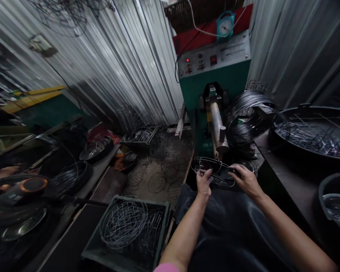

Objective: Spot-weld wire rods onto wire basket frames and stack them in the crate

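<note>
Two hands on one piece, and I'm watching both from the head view: the left hand (204, 184) and the right hand (245, 180) hold an oval wire frame (212, 161) level, just beyond the near edge of a dark cloth (221, 226) that lies over the lap. Left fingers (207, 174) are curled together and pinched onto the frame's near-left wires, so the frame runs out to the far side and to the right of them. The right hand lies over the frame's right end, its fingers (234, 168) bent down and closed around the rim; the tips are hidden under the hand, so I can't tell how far they wrap. The frame sits directly below the tip of a metal cylinder (217, 121) that juts from a green machine (229, 81) at the far centre, and whether they touch I can't tell. A black wire coil (245, 113) hangs just right of that cylinder. Further right, a round tray (300, 110) holds loose wire pieces, and a bucket (323, 189) stands nearer on the right. Near left, a crate (167, 215) holds round wire forms.
</note>
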Motion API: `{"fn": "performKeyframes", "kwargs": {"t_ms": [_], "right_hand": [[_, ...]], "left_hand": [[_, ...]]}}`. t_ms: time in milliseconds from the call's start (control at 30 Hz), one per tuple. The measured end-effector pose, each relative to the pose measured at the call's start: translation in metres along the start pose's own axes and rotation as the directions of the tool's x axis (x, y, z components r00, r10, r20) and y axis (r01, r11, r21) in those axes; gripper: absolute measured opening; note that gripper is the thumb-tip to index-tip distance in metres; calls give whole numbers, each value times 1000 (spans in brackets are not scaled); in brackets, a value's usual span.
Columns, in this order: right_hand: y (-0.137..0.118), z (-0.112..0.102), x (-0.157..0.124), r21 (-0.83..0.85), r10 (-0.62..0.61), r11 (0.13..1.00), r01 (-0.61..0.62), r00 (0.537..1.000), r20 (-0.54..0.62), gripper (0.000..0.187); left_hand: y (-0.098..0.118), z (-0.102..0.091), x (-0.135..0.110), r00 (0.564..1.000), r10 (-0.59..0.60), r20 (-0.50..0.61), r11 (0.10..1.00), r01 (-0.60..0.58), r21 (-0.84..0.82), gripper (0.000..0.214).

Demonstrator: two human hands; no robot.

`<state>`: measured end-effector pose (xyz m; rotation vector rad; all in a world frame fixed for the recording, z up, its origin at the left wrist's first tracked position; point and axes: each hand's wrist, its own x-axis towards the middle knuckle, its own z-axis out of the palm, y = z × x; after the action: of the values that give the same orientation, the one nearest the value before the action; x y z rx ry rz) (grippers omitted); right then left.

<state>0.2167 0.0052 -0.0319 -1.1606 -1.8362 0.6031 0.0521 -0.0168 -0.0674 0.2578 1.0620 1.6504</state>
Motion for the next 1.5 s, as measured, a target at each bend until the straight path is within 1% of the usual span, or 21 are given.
{"fn": "performKeyframes", "kwargs": {"t_ms": [67,100,200,433,600,733,833,900,933,967,1000,1033,1067,1100,1133,1167,1200,1267,1333,1400,1500], "right_hand": [[-3,1,2,17,84,996,-85,996,38,31],[-4,1,3,28,106,994,-108,992,69,31],[-7,0,6,55,107,992,-114,987,123,30],[-10,0,14,60,118,991,-122,991,65,33],[-10,2,26,43,123,991,-124,992,24,34],[-11,5,33,45,131,990,-132,991,27,33],[-12,6,36,64,149,987,-150,988,29,31],[-10,5,33,95,149,984,-150,989,16,32],[-8,4,29,120,150,981,-150,989,6,32],[-4,2,23,148,160,977,-156,987,-12,32],[2,-1,16,176,182,969,-173,983,-35,33],[9,-3,7,204,215,958,-200,975,-55,35],[16,-6,-3,232,257,944,-236,964,-66,38],[24,-8,-12,259,303,925,-278,951,-61,41],[32,-10,-21,281,343,905,-319,938,-43,43],[39,-12,-29,295,371,889,-351,928,-14,45],[46,-13,-34,305,387,877,-372,922,13,46],[54,-14,-40,319,394,865,-388,918,48,47],[57,-15,-41,338,391,859,-385,919,54,48],[54,-18,-40,349,380,859,-374,923,55,48],[44,-24,-42,334,307,891,-309,950,60,46]], "left_hand": [[0,1,-1,1000,1,12,1000,-1,6,50],[0,0,-2,1000,-4,16,1000,4,3,50],[-2,-1,0,1000,-23,21,999,24,-22,49],[-1,-3,9,996,-73,46,997,74,-27,45],[-1,3,13,991,-135,2,991,135,-25,46],[-2,7,19,986,-165,-17,986,165,-27,48],[-3,8,23,983,-183,-7,983,183,-9,48],[-4,5,21,982,-190,5,981,190,25,47],[-5,3,18,984,-179,8,982,178,59,47],[-6,-1,13,990,-143,4,984,141,112,46],[-7,-5,7,998,-67,-9,980,68,185,47],[-8,-9,0,999,48,-15,961,-42,272,50],[-10,-12,-8,983,183,6,916,-172,362,55],[-13,-14,-16,950,306,62,847,-301,439,60],[-15,-15,-24,909,391,142,772,-408,488,64],[-18,-13,-30,873,431,229,711,-485,509,66],[-21,-10,-34,848,433,305,676,-530,513,65],[-28,-1,-37,828,392,401,656,-557,509,59],[-35,8,-34,827,360,432,656,-553,513,49],[-39,13,-31,833,323,449,652,-540,532,35],[-39,9,-29,842,271,466,646,-518,561,25]]}}
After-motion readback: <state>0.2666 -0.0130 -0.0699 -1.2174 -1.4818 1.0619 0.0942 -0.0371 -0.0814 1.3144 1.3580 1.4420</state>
